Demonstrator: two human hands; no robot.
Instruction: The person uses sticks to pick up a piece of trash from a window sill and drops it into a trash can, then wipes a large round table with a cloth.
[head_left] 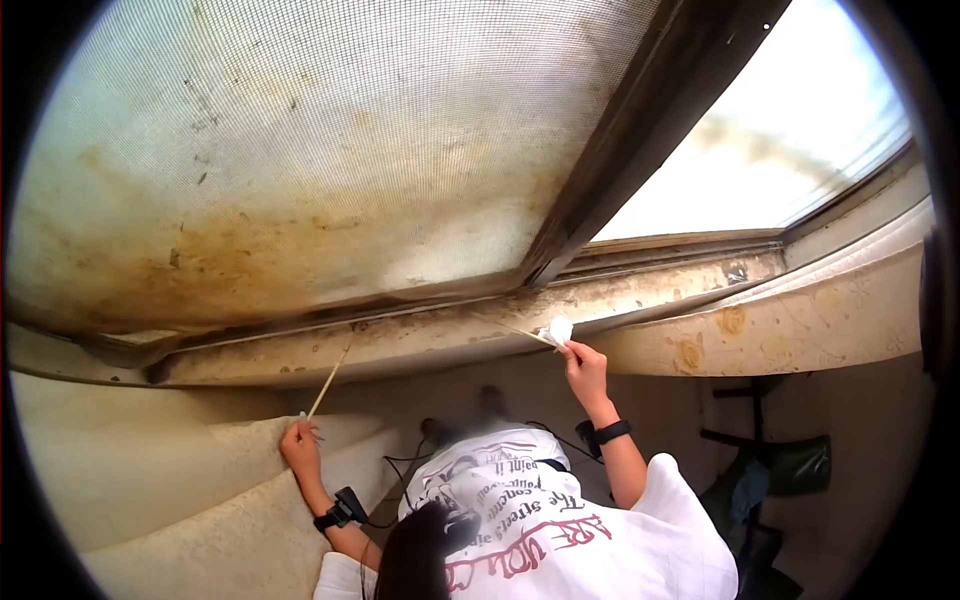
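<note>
My left hand (pixel 301 447) is closed on the lower end of a thin pale stick (pixel 330 384), whose upper end reaches the front of the stained window sill (pixel 420 335). Pinched in my right hand (pixel 586 372) is a second thin stick (pixel 520 331), together with a crumpled white tissue (pixel 558 329). This stick points left, its far end over the sill near the foot of the dark window post. Each wrist wears a black band.
Behind the sill stands a dirty mesh screen (pixel 300 160) beside a dark frame post (pixel 640 130). A patterned curtain (pixel 760 330) hangs at the right, and pale fabric (pixel 230 490) lies at the lower left. A dark green chair (pixel 800 466) stands at the lower right.
</note>
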